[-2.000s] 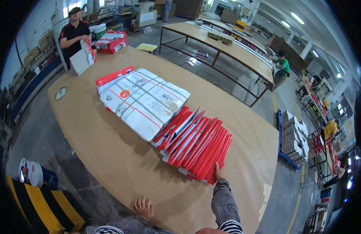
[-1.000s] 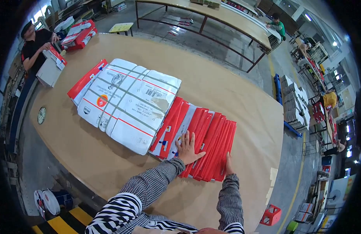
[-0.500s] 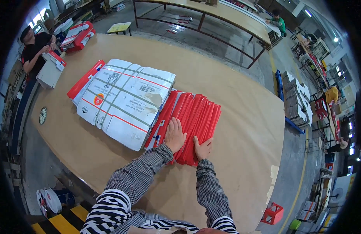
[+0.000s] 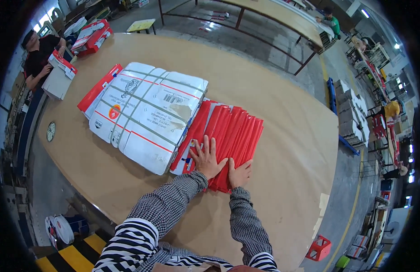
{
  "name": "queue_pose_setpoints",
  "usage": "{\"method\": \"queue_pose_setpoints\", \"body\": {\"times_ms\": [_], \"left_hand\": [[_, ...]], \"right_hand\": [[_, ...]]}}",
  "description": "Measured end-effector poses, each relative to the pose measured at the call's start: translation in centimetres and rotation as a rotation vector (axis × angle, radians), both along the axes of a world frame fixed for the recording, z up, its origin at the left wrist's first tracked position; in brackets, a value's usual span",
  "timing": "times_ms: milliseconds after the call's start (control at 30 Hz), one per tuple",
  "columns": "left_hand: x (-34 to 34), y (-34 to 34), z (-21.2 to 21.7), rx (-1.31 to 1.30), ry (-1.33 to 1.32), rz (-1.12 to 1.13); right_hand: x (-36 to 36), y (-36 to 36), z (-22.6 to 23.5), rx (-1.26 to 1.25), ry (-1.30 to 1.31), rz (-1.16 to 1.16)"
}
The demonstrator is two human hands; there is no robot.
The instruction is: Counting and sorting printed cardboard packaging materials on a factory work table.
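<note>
A fanned row of glossy red folded sheets (image 4: pixel 235 136) lies on the brown-covered table (image 4: pixel 282 190) in front of me. My left hand (image 4: pixel 206 159) rests flat on the left part of that row, its fingers spread. At the near edge of the same sheets, my right hand (image 4: pixel 239 173) lies with its fingers stretched and its thumb toward the left hand. Just left of the row is a big white strapped bundle (image 4: pixel 142 113) with red lines and green-grey straps. A red and white flat piece (image 4: pixel 98 88) sticks out at the bundle's far left side.
A person (image 4: pixel 39 59) at the far left handles a red and white carton (image 4: pixel 60 77). Red and white packages (image 4: pixel 91 38) sit at the table's far left corner. Right of the table, stacked white cardboard (image 4: pixel 350 113) stands on a blue pallet (image 4: pixel 332 95); a red stool (image 4: pixel 319 248) is nearer.
My left hand's fingers have spread apart, and it has come closer to the right hand on the red sheets. The person at the far left has shifted their hands on the carton.
</note>
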State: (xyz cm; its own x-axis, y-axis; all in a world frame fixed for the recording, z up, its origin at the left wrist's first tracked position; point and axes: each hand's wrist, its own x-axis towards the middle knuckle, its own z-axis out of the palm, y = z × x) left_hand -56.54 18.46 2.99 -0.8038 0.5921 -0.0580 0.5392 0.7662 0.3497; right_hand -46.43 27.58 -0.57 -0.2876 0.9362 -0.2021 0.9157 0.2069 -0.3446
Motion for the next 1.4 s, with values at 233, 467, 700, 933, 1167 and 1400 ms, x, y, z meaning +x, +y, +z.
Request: {"method": "queue_pose_setpoints", "body": {"times_ms": [233, 467, 700, 933, 1167, 1400], "left_hand": [[0.7, 1.0, -2.3, 0.051, 0.080, 0.000], [-1.0, 0.4, -0.4, -0.040, -0.047, -0.021], [-0.3, 0.5, -2.4, 0.024, 0.060, 0.002], [0.4, 1.6, -2.5, 0.126, 0.192, 0.002], [0.0, 1.5, -2.3, 0.119, 0.182, 0.025], [0.0, 2.1, -2.2, 0.159, 0.281, 0.060]], "right_hand": [[0.4, -0.9, -1.0, 0.266, -0.020, 0.020], [-1.4, 0.7, -0.1, -0.034, 0.042, -0.051], [-1.9, -0.2, -1.6, 0.076, 0.011, -0.057], [-1.6, 0.0, 0.3, 0.148, 0.052, -0.063], [-1.0, -0.4, -0.9, 0.161, 0.115, -0.038], [-1.1, 1.3, -0.4, 0.135, 0.057, 0.028]]}}
